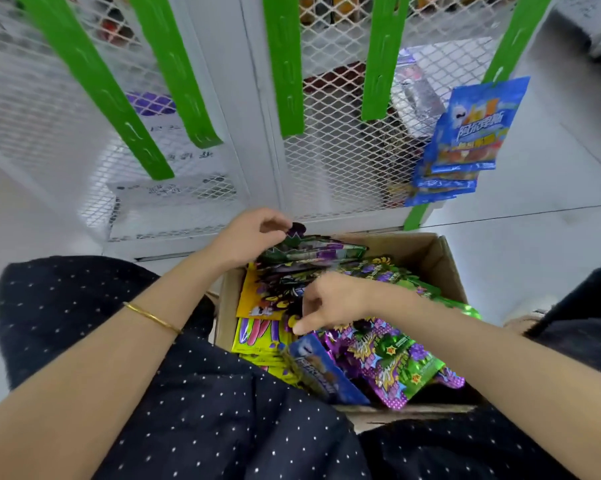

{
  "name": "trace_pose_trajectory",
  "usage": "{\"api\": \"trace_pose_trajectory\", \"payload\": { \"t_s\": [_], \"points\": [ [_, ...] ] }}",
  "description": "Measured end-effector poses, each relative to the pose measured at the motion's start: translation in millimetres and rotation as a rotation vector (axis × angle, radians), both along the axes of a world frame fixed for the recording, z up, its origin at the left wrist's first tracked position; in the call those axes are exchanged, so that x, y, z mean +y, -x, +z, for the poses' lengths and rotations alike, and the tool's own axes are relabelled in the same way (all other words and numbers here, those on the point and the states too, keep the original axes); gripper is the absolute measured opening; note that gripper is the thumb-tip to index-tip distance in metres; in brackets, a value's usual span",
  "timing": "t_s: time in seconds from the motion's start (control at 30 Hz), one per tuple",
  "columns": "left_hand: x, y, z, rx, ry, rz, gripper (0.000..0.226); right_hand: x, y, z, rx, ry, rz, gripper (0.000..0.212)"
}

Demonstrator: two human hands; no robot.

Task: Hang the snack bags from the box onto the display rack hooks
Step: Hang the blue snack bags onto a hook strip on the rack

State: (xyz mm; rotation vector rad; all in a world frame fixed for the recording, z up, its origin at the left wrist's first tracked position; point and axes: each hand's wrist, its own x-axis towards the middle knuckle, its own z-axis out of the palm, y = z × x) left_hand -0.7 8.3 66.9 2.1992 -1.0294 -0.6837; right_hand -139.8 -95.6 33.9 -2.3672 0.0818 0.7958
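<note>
Box (430,252) near, btwn your knees, for reach. L hand (254,237) pinches purple-bag stack (312,251) by tops, prob. ready for green strip (281,64). R hand (330,303) digs in box; grip can't tell.

Dark navy clothing (205,410) scattered with small white dots covers the lap and knees. The left forearm (101,358) and right forearm (482,344) are bare. A thin gold bangle (152,317) rings the left one, well back from the left hand (250,237).

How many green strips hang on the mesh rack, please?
5 green strips: far left, left of centre, centre, right of centre, far right with blue bags.
</note>
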Motion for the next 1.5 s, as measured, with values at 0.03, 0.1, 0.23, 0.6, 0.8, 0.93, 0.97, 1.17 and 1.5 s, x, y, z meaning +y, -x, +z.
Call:
{"api": "trace_pose_trajectory", "payload": {
  "t_s": [0.03,0.1,0.23,0.6,0.8,0.93,0.97,1.17,1.5],
  "points": [
    [2,-1,0,0.004,0.009,0.006,0.021,6,0,-8,0.057,0.041,0.052,0.049],
    [5,-1,1,0.011,0.017,0.012,0.021,14,2,-23,0.135,0.097,0.122,0.046],
    [6,1,2,0.056,0.014,-0.002,0.019,8,-1,-28,0.149,0.039,0.108,0.018],
    [-28,27,20,0.449,-0.017,-0.241,0.006,-92,6,55,-0.008,-0.602,-0.442,0.017],
    [-94,43,47,0.287,0.244,-0.144,0.015,-146,28,90,-0.250,-0.574,-0.681,0.020],
    [-141,50,58,0.368,0.381,0.014,0.020,-189,57,93,-0.380,-0.599,-0.842,0.035],
    [-154,53,59,0.407,0.405,0.051,0.022,-198,63,92,-0.418,-0.605,-0.922,0.036],
    [-238,77,64,0.578,0.372,0.020,0.017,-267,81,88,-0.630,-0.766,-1.226,0.003],
    [-347,65,87,0.007,0.578,0.069,0.026,-349,71,97,-0.722,-0.523,-1.131,0.015]
  ]
}}
